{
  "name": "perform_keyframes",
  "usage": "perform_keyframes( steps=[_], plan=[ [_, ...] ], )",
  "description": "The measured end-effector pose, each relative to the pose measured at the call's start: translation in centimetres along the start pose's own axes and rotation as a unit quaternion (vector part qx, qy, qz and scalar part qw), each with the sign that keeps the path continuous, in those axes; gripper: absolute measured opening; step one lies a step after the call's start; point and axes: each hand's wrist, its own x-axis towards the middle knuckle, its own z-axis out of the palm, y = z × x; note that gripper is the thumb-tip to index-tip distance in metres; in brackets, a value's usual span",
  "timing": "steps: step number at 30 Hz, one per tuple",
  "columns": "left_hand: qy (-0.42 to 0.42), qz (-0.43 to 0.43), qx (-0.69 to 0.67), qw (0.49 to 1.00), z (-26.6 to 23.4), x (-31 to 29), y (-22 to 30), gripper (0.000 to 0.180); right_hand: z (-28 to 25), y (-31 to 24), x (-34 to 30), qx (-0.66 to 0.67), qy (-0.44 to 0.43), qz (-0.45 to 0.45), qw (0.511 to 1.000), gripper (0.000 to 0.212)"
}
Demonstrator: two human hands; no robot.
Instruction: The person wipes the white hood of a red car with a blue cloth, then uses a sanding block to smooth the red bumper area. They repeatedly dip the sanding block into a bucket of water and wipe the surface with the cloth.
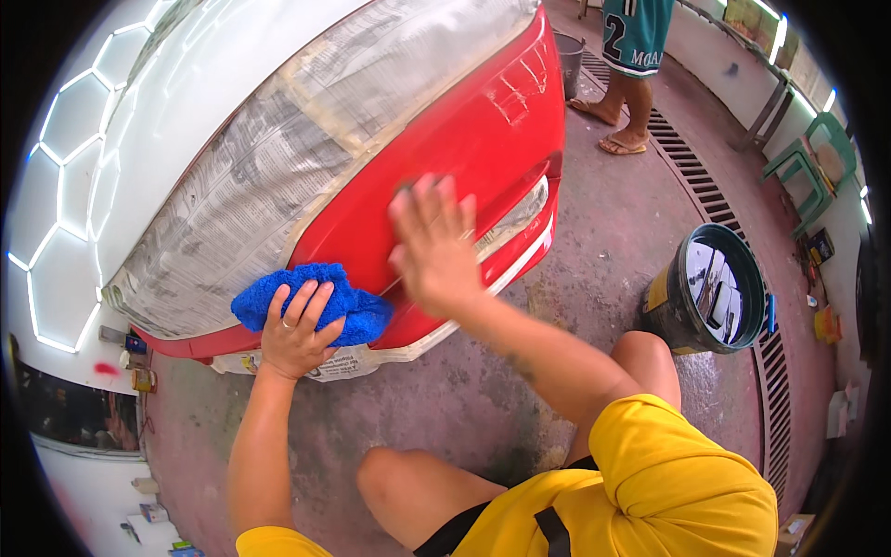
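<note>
A red car bumper point(483, 130) stands before me, with pale scuffed marks near its upper right end. My left hand point(299, 330) presses a bunched blue microfiber cloth point(360, 314) against the bumper's lower left part, fingers spread over the cloth. Further right, my right hand point(436, 251) lies over the red surface with its fingers stretched out, slightly blurred. A small dark patch shows by its fingertips; what it is, or whether anything lies under the palm, I cannot tell. Newspaper masking point(232, 176) taped along the paint edge covers the panel above the bumper.
To my right stands a black bucket point(664, 306) of dark water, beside a floor drain grate point(775, 399). Another person point(636, 93) in green shorts and slippers stands beyond the bumper, near a grey bucket point(568, 65). A green plastic chair point(817, 167) is by the right wall.
</note>
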Motion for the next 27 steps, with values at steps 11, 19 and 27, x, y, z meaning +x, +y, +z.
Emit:
perform_keyframes(
  steps=[11,19,27],
  plan=[
    [0.023,0.01,0.017,1.0,0.7,-0.2,-0.4,0.033,-0.6,5.8,1.6,0.049,0.135,0.081,0.986,0.072],
    [0.03,0.01,0.03,0.999,1.1,-0.9,-0.5,0.028,-2.3,12.5,3.6,-0.059,0.118,0.156,0.979,0.071],
    [0.053,0.035,0.029,0.998,2.1,-0.4,-0.8,0.034,2.2,-0.6,-5.0,0.004,-0.018,-0.002,1.0,0.081]
  ],
)
